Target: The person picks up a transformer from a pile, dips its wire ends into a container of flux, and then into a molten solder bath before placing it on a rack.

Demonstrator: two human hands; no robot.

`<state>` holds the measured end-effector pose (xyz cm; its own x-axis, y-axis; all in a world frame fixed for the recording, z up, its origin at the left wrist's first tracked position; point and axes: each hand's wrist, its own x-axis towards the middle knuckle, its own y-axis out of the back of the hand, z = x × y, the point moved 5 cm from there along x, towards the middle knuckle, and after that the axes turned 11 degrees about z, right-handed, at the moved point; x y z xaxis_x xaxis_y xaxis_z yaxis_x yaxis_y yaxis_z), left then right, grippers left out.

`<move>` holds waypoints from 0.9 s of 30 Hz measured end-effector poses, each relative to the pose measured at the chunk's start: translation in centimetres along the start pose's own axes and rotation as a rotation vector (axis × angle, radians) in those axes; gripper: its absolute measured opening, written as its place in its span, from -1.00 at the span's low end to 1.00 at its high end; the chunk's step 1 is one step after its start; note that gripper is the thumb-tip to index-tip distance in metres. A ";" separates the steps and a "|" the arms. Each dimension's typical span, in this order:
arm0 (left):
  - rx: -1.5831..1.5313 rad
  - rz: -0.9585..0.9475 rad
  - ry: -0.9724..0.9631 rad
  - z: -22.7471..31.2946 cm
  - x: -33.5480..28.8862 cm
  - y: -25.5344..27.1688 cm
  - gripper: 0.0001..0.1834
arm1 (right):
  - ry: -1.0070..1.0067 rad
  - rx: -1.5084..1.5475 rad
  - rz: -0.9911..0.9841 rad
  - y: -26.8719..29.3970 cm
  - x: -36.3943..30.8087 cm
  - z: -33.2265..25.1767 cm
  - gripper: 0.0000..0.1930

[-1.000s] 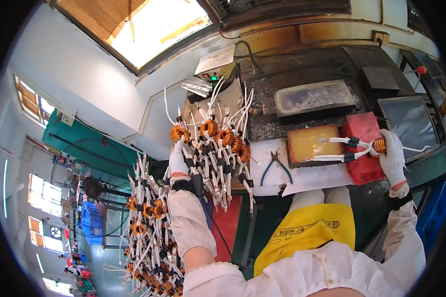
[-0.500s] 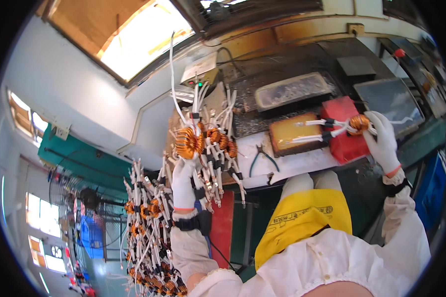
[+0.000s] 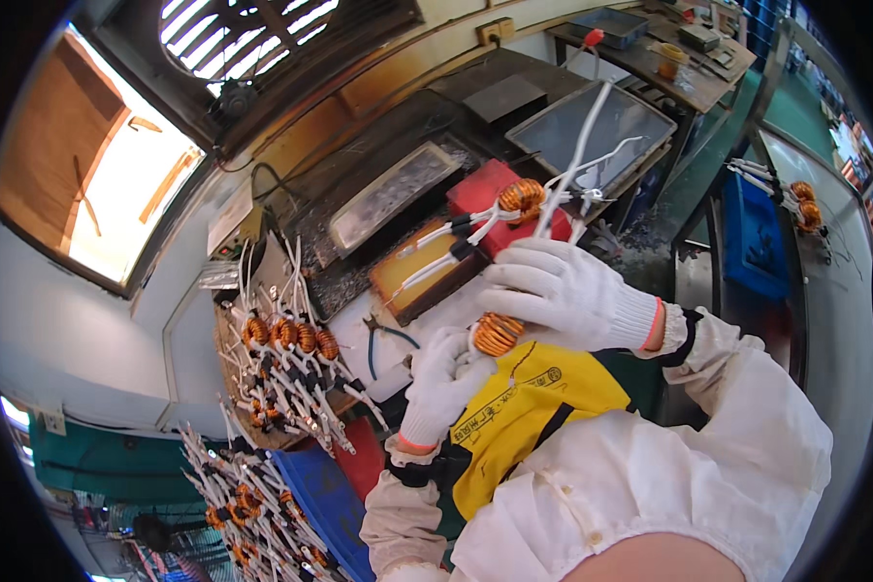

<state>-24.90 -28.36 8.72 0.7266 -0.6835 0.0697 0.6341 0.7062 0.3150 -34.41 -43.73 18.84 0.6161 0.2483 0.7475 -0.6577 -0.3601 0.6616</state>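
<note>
Orange wire-wound ring grasped by white-gloved left hand; white leads overlain by matching right hand (grip indeterminable); similar rings untouched.

Your left hand and right hand: white gloves, orange-red cuff edges. Coil between them: copper-orange, striped by its windings. Beyond your right hand: red box, another copper-orange coil with white leads. Pliers left of your left hand: teal handles. Apron below your hands: yellow, black print.
</note>
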 end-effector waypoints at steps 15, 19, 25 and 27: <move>0.419 0.161 -0.588 5.3 8.8 -4.5 -0.63 | -0.293 -0.244 -0.108 -0.1 -8.3 8.6 -0.48; 0.549 0.272 -0.643 5.1 13.1 -4.4 -0.65 | -0.374 -0.234 -0.044 -1.2 -7.4 10.5 -0.52; 0.813 -0.080 -0.257 0.3 19.2 -6.2 -0.60 | -0.339 -0.228 -0.054 -3.9 -6.6 12.7 -0.52; 0.805 -0.021 -0.384 -0.4 18.9 -6.2 -0.61 | -0.366 -0.225 -0.085 -5.1 -6.9 13.7 -0.46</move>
<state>-15.04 -45.59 7.69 0.4868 -0.8117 0.3229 0.1631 0.4476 0.8792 -29.36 -55.89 9.47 0.7584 -0.0814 0.6466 -0.6511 -0.1373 0.7464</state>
